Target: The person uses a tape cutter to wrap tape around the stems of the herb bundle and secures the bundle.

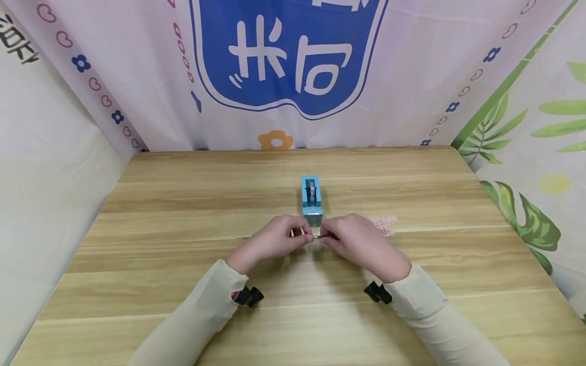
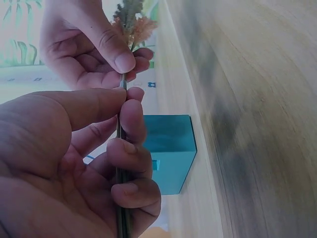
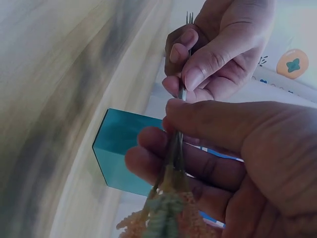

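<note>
A thin bunch of flower stems (image 2: 122, 173) lies across both hands. My left hand (image 1: 279, 237) pinches the stems between thumb and forefinger, its other fingers curled around them. Close beside it, my right hand (image 1: 357, 241) pinches the same bunch nearer the blossoms. A short shiny band (image 3: 182, 93) shows on the stems between the two sets of fingertips. Pink and grey-green flower heads (image 3: 166, 215) spread out past the right hand, while bare stem ends (image 3: 189, 18) stick out beyond the left. Just behind the hands stands a blue tape dispenser (image 1: 312, 210) with a roll in it.
The wood-grain table (image 1: 183, 203) runs back to a printed cloth (image 1: 160, 101) hanging along its far edge. On the right hangs a leaf-patterned cloth (image 1: 540, 168). A small black camera (image 1: 247, 296) sits at the left cuff, another (image 1: 378, 293) at the right.
</note>
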`<state>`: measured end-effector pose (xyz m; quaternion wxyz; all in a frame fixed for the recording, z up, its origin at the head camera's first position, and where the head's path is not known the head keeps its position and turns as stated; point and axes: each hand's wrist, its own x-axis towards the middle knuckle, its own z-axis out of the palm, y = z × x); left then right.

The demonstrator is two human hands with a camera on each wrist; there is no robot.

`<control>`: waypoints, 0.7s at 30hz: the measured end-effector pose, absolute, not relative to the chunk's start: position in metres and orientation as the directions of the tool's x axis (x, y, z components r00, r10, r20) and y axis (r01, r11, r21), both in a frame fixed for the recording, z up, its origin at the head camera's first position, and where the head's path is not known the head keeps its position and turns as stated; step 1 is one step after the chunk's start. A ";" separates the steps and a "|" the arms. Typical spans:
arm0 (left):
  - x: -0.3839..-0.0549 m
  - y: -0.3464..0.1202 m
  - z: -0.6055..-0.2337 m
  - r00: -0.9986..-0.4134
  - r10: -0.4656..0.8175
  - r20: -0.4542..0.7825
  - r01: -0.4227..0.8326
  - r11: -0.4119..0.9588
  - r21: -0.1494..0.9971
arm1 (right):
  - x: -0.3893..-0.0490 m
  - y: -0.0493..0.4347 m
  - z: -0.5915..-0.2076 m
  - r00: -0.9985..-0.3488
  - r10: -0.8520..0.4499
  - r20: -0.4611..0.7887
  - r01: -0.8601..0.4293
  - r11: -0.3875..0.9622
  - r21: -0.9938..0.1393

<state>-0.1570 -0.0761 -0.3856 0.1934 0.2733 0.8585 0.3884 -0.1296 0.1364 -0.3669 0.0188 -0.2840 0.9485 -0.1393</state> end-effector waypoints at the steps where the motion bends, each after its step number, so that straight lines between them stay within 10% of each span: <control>1: -0.157 -0.076 -0.386 -0.776 0.620 -0.116 0.323 0.548 0.771 | -0.130 0.136 -0.367 -0.837 -0.546 0.044 -0.536 0.801 -0.267; 21: -0.158 -0.076 -0.383 -0.784 0.602 -0.153 0.268 0.550 0.791 | -0.133 0.139 -0.374 -0.813 -0.573 0.101 -0.579 0.780 -0.238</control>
